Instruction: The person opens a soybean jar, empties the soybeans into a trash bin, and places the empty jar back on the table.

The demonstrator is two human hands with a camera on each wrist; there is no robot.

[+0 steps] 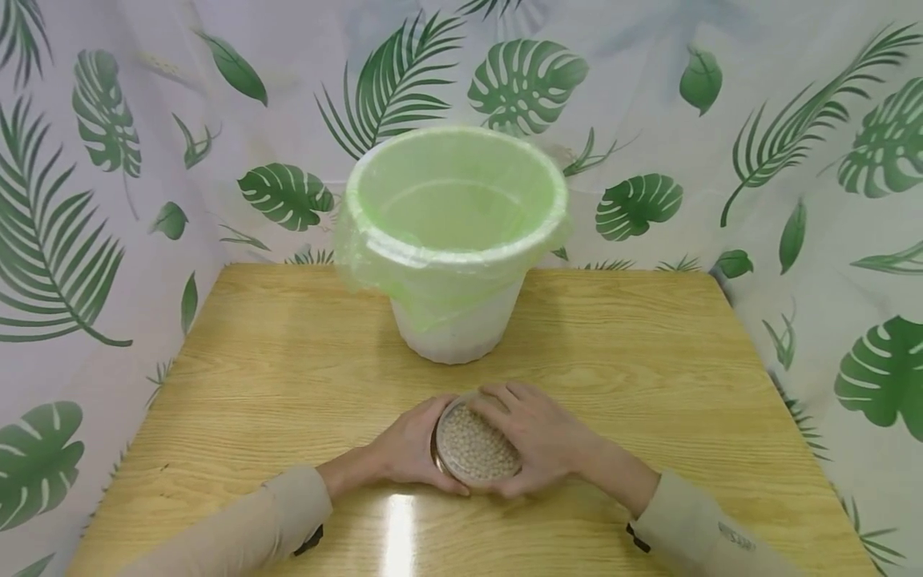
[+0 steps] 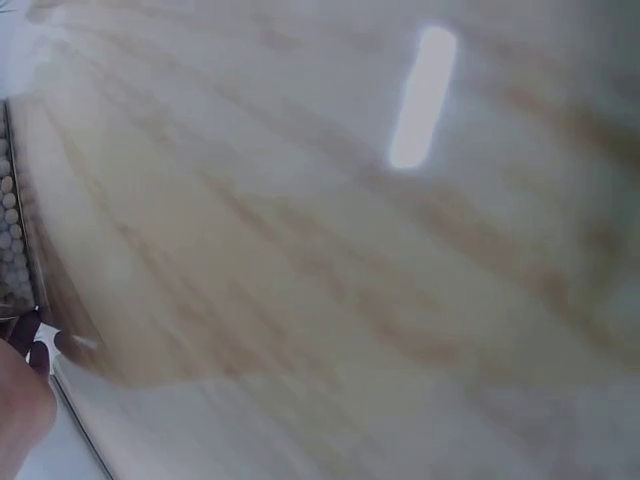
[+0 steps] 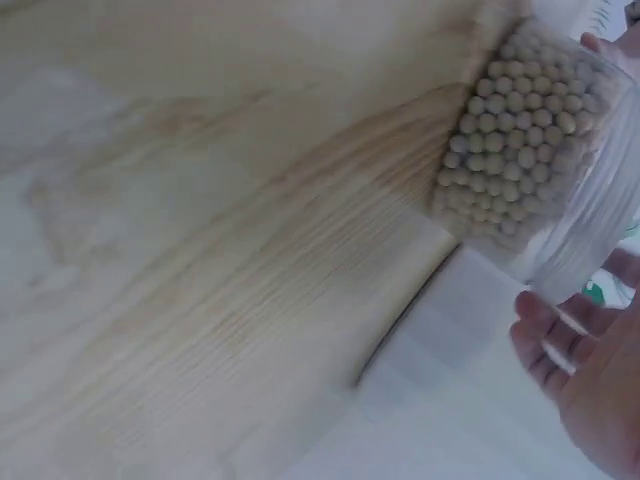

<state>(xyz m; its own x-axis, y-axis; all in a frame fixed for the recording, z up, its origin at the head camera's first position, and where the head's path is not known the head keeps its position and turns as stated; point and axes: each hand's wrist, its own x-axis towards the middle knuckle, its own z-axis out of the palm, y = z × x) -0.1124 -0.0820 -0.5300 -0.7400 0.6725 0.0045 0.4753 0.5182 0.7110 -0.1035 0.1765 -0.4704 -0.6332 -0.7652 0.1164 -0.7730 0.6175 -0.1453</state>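
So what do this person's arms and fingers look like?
The left sleeve and right sleeve are pale beige. A small dark marking on the right one is too blurred to read. A black piece shows by the left sleeve's end, another by the right's. The fingers wear no gloves.

Pale walls, green leaf prints, wood-grain table, bright light reflection
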